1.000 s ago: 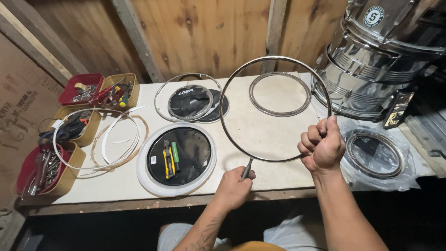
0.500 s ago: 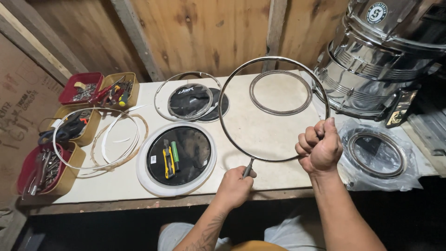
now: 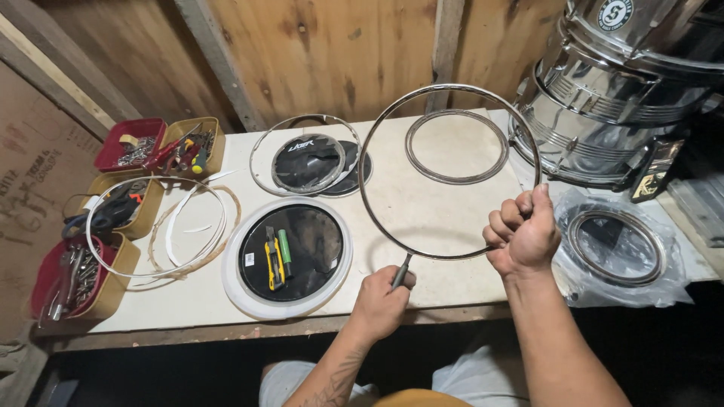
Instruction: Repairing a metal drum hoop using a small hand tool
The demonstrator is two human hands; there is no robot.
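I hold a large thin metal hoop (image 3: 377,136) upright above the white tabletop (image 3: 445,203). My right hand (image 3: 524,230) is closed around its lower right rim. My left hand (image 3: 383,295) grips a small dark tool (image 3: 401,270) whose tip meets the hoop's bottom edge. Left of my hands lies a black drumhead with a white rim (image 3: 290,256), with a yellow utility knife (image 3: 271,258) and a green marker (image 3: 285,252) resting on it.
A second metal ring (image 3: 457,146) lies flat at the back. Another black drumhead inside a hoop (image 3: 308,162) sits beside it. Loose white and tan hoops (image 3: 162,226) and several trays of tools (image 3: 124,200) fill the left. Chrome drums (image 3: 618,83) stand right, above a bagged ring (image 3: 617,245).
The hoop and my right hand have shifted slightly to the left and down. My left hand keeps the tool at the hoop's bottom edge.
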